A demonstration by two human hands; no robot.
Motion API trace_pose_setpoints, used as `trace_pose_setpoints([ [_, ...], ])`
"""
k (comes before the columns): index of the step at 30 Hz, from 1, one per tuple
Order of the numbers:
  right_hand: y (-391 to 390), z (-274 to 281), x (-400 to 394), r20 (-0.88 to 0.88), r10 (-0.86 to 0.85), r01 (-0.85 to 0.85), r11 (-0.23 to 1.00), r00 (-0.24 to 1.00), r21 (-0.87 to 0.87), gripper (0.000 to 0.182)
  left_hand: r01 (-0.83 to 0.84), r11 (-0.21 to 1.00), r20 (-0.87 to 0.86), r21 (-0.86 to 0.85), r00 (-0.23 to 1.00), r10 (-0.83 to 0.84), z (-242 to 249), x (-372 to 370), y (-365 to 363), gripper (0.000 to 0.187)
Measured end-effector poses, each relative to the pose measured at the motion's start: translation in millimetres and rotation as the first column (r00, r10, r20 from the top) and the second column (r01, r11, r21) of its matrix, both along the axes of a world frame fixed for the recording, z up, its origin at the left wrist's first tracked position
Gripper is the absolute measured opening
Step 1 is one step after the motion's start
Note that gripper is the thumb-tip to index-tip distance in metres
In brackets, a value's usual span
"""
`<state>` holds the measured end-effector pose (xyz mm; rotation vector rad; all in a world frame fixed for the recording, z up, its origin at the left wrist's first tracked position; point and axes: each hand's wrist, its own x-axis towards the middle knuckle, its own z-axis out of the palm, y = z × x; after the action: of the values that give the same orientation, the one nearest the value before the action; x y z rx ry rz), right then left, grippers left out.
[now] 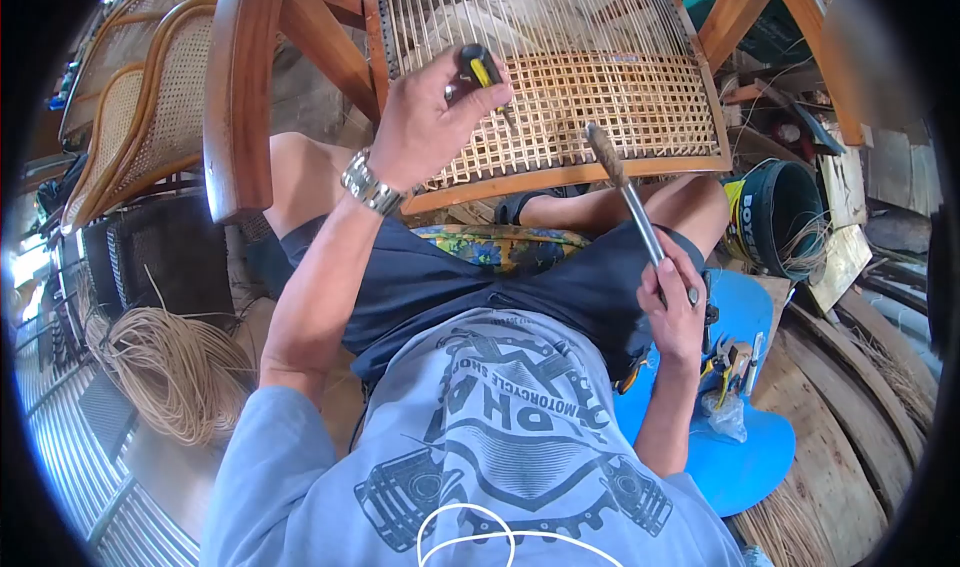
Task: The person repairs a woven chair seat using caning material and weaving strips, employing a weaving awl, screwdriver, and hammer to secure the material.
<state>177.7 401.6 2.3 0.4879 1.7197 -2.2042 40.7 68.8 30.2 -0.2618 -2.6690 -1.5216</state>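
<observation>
My left hand (435, 117), with a metal watch (372, 182) at its wrist, is closed around a screwdriver (484, 69) with a black and yellow handle. The screwdriver's thin tip points down over the woven cane seat (560, 117) of a wooden chair frame. Close weave fills the near part of the seat; farther back mostly parallel strands show. In my right hand (675, 297) is a metal rod (640, 215) with a brown, worn far end, held slanting up and left. That end appears above the seat's near edge; whether it touches cannot be told.
A thick wooden chair leg (240, 97) rises at the left. A coil of cane strands (175, 372) lies at lower left, below chairs with cane panels (180, 87). At right are a dark bucket (785, 217) and a blue stool (735, 447) carrying pliers (718, 367) and small items.
</observation>
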Motion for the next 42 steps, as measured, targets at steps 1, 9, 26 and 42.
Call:
trace_pose_setpoints([
  [1,3,1,6,0.017,0.009,-0.010,0.999,1.000,0.052,0.043,0.006,1.000,0.002,0.000,1.000,-0.006,0,5,3,0.022],
  [9,-16,19,26,0.019,0.462,-0.459,0.874,0.887,0.158,0.041,0.073,0.996,0.050,0.048,0.996,-0.075,-14,21,23,0.022],
  [26,-21,17,-13,-0.094,0.129,-0.111,0.979,0.987,0.173,0.042,0.123,0.989,0.051,-0.077,0.992,-0.120,-12,-5,26,0.023],
  [42,-20,23,16,-0.042,0.202,-0.194,0.971,0.979,0.137,0.043,0.142,0.988,0.085,0.066,0.985,-0.148,-5,13,17,0.019],
])
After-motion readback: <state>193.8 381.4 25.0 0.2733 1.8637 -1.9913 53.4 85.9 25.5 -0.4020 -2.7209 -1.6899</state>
